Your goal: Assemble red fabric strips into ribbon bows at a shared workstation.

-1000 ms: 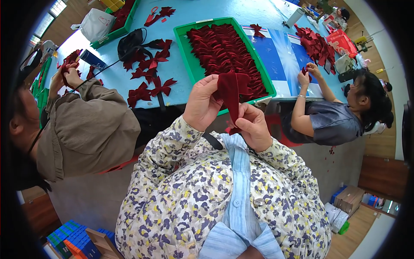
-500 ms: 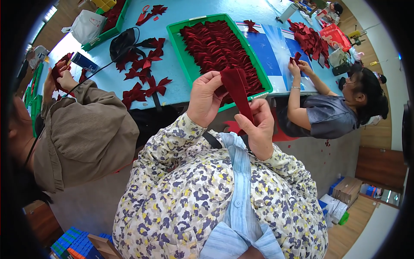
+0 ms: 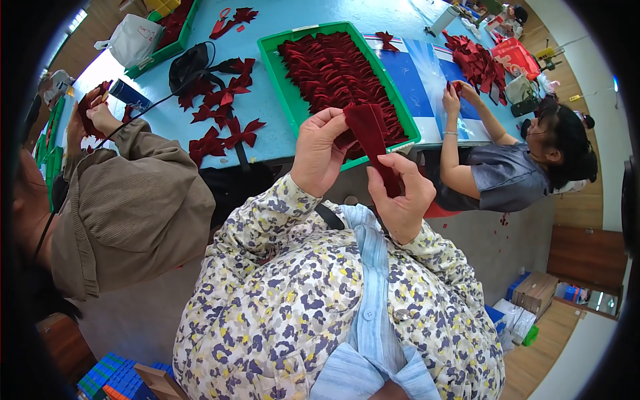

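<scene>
Between my hands, above my lap at the table's edge, is a dark red velvet ribbon (image 3: 369, 133). My left hand (image 3: 321, 150) pinches its upper, folded end between thumb and fingers. Lower down, my right hand (image 3: 401, 193) closes thumb and fingers on the ribbon's hanging part. Just beyond them on the table, a green tray (image 3: 275, 77) holds rows of red bows (image 3: 337, 67). Part of the tray's near side is hidden behind my left hand and the ribbon.
Several loose red bows (image 3: 223, 110) and a black bag (image 3: 190, 69) lie on the blue table (image 3: 267, 143). To my left a person in a brown top (image 3: 133, 207) handles red cloth; at right another person (image 3: 500, 173) works with a small red piece. A red pile (image 3: 477, 63) lies beyond.
My right hand has moved slightly right and its grip on the ribbon has shifted; the ribbon now bends more at the lower end. My left hand has hardly moved.
</scene>
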Demonstrator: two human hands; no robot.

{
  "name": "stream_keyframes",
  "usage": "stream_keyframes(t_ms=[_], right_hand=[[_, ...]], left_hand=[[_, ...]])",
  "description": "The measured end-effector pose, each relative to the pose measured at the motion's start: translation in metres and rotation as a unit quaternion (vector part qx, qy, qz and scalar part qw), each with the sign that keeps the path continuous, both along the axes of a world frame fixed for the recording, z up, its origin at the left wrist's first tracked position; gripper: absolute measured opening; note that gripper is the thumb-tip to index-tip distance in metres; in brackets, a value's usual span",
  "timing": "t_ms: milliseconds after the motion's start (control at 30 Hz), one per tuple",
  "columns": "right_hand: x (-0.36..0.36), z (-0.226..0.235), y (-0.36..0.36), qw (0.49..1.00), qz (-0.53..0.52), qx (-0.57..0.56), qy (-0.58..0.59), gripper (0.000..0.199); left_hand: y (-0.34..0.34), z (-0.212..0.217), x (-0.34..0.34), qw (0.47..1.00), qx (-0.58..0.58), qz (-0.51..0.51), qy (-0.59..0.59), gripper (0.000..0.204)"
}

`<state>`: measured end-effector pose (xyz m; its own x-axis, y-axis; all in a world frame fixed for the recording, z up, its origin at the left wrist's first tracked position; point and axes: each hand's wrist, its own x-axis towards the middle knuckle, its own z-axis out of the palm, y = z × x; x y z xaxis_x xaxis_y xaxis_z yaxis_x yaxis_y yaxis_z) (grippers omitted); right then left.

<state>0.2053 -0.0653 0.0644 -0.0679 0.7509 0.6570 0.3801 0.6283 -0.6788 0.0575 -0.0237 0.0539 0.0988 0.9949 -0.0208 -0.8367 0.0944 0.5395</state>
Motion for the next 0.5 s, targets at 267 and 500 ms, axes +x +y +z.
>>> stream_keyframes(t_ms=[267,500], right_hand=[[0.0072,0.0052,0.0038,0.991,0.001,0.100,-0.091,0.020],[0.0049,0.0063,0.0055,0.988,-0.006,0.132,-0.080,0.021]], left_hand=[[-0.0014,0.0010,0.0017,1.000,-0.008,0.005,0.010,0.004],[-0.0007,0.0008,0.0020,1.000,0.001,-0.001,0.018,0.004]])
